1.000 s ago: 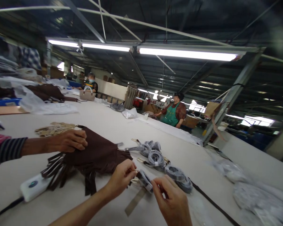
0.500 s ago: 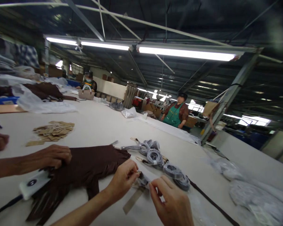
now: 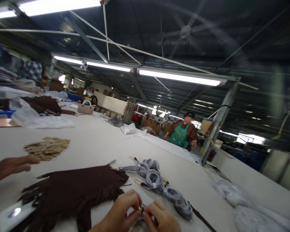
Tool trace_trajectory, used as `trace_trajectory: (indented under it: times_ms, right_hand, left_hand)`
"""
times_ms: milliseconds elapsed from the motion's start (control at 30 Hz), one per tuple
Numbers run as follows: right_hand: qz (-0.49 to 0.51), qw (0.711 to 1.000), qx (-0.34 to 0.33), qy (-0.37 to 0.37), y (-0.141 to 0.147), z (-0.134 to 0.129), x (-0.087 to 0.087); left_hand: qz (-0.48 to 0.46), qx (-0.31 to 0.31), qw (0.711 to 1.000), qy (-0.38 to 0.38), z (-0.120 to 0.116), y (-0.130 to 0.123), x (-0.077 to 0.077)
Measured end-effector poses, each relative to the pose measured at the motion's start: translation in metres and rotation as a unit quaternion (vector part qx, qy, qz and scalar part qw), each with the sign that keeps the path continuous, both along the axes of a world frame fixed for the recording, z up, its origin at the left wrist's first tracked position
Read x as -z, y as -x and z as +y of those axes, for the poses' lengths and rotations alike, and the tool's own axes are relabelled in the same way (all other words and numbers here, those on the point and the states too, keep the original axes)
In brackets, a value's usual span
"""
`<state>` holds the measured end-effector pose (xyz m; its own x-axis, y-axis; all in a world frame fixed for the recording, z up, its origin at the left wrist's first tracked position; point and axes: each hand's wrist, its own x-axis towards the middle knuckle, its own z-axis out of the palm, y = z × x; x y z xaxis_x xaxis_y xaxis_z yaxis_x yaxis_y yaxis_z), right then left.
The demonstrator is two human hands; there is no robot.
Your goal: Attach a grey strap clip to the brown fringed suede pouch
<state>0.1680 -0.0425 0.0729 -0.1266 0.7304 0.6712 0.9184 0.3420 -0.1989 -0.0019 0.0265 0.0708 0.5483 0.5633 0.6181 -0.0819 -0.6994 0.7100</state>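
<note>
Coiled straps (image 3: 186, 211) look grey, the fringed piece (image 3: 74, 183) brown.

Left grip (image 3: 125, 208) and right grip (image 3: 161, 217) close together, pinched.

Two bare hands show at the near edge of the scene, the left hand (image 3: 127, 207) and, just to its right, the right hand (image 3: 161, 218). The skin is uncovered on both as far as the view reaches. The left wrist (image 3: 103, 224) is bare too, cut off by the near edge. The fingers (image 3: 133, 197) look slender, with rounded knuckles and blunt tips; the right hand's back looks smooth. Nails and fine creases are too blurred to make out.
</note>
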Motion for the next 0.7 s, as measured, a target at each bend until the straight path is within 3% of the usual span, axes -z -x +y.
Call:
trace_trajectory:
  times_ms: [200,333,433,567,700]
  right_hand:
    - [0.219,0.972,-0.073,0.049,0.014,0.006,0.002]
    - [0.353,0.908,-0.135,0.181,0.02,0.007,0.007]
    - [0.415,0.869,-0.139,0.23,0.017,0.007,0.01]
    - [0.393,0.86,-0.152,0.288,0.013,0.006,0.014]
    - [0.349,0.892,-0.113,0.264,0.013,0.004,0.017]
  left_hand:
    - [0.01,0.009,0.991,-0.135,-0.012,0.012,-0.013]
    - [0.035,-0.025,0.974,-0.223,-0.016,0.014,-0.015]
    - [0.065,-0.022,0.963,-0.262,-0.018,0.014,-0.013]
    - [0.114,-0.028,0.969,-0.218,-0.016,0.025,-0.011]
    - [0.179,-0.128,0.969,-0.116,0.012,0.055,-0.006]
